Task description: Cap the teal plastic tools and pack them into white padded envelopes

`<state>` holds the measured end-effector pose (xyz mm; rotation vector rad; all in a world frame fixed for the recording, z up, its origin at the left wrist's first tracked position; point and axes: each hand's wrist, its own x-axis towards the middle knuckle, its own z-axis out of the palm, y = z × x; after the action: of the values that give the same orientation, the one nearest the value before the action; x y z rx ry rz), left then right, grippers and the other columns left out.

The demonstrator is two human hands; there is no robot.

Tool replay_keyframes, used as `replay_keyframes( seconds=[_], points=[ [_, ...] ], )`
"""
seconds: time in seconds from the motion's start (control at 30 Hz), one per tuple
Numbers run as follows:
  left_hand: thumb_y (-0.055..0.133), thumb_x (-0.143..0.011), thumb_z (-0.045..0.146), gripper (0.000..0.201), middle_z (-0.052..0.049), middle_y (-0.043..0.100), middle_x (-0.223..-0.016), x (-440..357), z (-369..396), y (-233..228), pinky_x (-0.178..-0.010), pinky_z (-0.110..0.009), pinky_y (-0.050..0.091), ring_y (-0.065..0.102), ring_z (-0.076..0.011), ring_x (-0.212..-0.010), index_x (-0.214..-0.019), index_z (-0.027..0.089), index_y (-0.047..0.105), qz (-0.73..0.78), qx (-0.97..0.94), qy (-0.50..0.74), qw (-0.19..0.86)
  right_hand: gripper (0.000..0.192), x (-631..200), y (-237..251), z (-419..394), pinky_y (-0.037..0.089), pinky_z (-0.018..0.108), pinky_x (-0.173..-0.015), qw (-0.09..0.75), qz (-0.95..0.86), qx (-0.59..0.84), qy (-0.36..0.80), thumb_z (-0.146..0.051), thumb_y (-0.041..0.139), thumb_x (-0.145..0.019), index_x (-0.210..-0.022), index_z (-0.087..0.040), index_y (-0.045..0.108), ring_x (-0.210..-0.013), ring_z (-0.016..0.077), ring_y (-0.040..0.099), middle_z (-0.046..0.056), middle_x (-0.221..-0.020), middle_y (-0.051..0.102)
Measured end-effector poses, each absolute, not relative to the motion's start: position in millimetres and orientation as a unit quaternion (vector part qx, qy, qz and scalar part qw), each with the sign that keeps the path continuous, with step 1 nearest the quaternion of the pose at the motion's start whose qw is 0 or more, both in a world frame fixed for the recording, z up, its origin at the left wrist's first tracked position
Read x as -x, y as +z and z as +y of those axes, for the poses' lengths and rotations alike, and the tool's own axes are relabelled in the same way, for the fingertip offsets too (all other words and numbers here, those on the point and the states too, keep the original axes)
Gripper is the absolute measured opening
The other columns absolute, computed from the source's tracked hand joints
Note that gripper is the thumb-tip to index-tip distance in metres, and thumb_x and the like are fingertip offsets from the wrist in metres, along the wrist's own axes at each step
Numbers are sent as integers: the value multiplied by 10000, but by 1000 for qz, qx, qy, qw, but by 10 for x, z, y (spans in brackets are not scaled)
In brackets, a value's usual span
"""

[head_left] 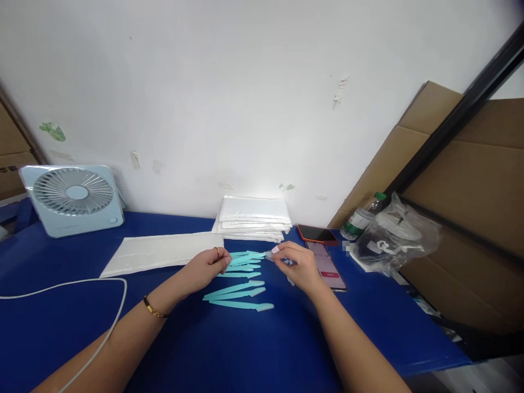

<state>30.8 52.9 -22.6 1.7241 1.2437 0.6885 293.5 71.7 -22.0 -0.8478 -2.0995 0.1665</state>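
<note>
Several turquoise eyebrow razors [241, 305] lie fanned out on the blue table [229, 349], blade ends to the right. My left hand [207, 268] is closed, thumb and forefinger pinching the handle end of one eyebrow razor [251, 256] above the upper part of the group. At that razor's blade end, my right hand [301, 266] pinches a small translucent blade cover [269, 255]. Whether the cover is on the blade or just touching it, I cannot tell. More small translucent pieces [290, 281] lie partly hidden under my right hand.
Behind the razors stands a stack of white padded mailers [254, 213], with another white mailer [159, 254] flat to its left. Two phones [327, 267], a bottle [362, 218] and a bagged container [395, 232] are on the right. A fan [76, 199] and white cable [118, 311] are left.
</note>
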Motion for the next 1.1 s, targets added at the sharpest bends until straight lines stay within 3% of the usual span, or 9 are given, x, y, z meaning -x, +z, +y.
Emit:
replay_keyframes(
  seconds=[1.1],
  points=[
    [414,-794,512,342,18,462,-685,-255,538,-183,-622,-243,373,402,-133,-650,-755,185,505,511,-700,253,429,111,-2873,-221,674,505,217,-571,448,-820,343,97,-199,580,-792,-745,-212,679,-749,151,628,54,-814,664]
  ],
)
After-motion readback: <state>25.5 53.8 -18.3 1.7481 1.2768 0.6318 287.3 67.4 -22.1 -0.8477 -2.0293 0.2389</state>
